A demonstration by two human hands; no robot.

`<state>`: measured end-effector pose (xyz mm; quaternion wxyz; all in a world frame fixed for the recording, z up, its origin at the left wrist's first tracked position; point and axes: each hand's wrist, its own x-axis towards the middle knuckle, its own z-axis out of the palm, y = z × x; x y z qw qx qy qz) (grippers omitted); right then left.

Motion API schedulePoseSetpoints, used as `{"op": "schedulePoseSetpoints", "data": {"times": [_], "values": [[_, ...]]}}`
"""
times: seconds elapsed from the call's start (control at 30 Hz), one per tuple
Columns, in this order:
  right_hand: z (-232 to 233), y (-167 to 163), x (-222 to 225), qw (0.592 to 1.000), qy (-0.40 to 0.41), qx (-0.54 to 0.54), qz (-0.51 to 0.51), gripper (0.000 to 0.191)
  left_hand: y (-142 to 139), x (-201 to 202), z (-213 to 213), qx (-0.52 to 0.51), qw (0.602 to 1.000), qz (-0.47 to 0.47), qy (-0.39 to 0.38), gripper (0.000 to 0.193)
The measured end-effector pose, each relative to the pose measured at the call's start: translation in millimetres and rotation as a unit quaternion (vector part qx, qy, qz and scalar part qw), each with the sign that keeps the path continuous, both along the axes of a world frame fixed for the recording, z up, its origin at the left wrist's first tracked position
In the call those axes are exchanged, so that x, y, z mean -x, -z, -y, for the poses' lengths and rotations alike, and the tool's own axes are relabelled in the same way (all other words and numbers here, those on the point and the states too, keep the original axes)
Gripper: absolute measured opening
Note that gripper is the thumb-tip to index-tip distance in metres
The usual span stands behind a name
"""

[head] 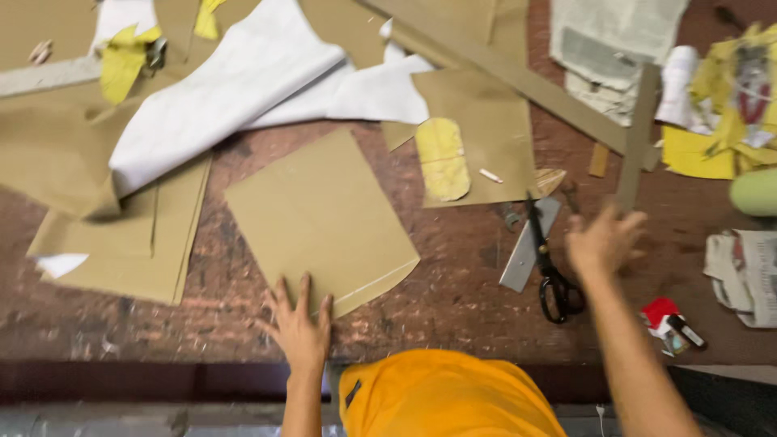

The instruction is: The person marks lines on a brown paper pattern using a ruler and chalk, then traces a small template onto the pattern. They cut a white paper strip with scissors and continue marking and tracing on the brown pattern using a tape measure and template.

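The brown card sheet lay flat on the dark worn table, turned a little, with its near edge close to the person. The left hand pressed on this near edge with the fingers spread wide and held nothing. The right hand was blurred, open and empty as far as I could tell, and it was at the lower end of a long brown strip, just above the black scissors and a grey metal blade. It seemed the step was to keep the sheet steady while fetching a tool; the next move would need a firm grip on the strip or scissors. Further away lay white paper and yellow scraps.
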<state>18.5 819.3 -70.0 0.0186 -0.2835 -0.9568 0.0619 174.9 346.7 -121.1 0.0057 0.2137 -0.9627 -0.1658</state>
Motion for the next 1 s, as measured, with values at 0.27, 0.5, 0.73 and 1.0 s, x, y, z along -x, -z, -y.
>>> {"op": "schedulePoseSetpoints", "data": {"times": [0.27, 0.5, 0.73, 1.0], "values": [[-67, 26, 4, 0.988, 0.073, 0.131, -0.047, 0.046, 2, -14, 29, -0.074, 0.992, -0.089, -0.046, 0.056], [-71, 13, 3, 0.951, 0.120, 0.282, -0.051, 0.034, -6, -27, 51, -0.097, 0.976, -0.163, -0.109, 0.046], [-36, 6, -38, 0.900, -0.014, 0.342, -0.268, 0.017, -16, 8, 79, -0.116, 0.971, -0.201, -0.066, 0.043], [243, 9, -166, 0.830, -0.108, 0.546, -0.026, 0.058, 14, 84, 104, -0.107, 0.965, -0.233, 0.057, 0.041]]}}
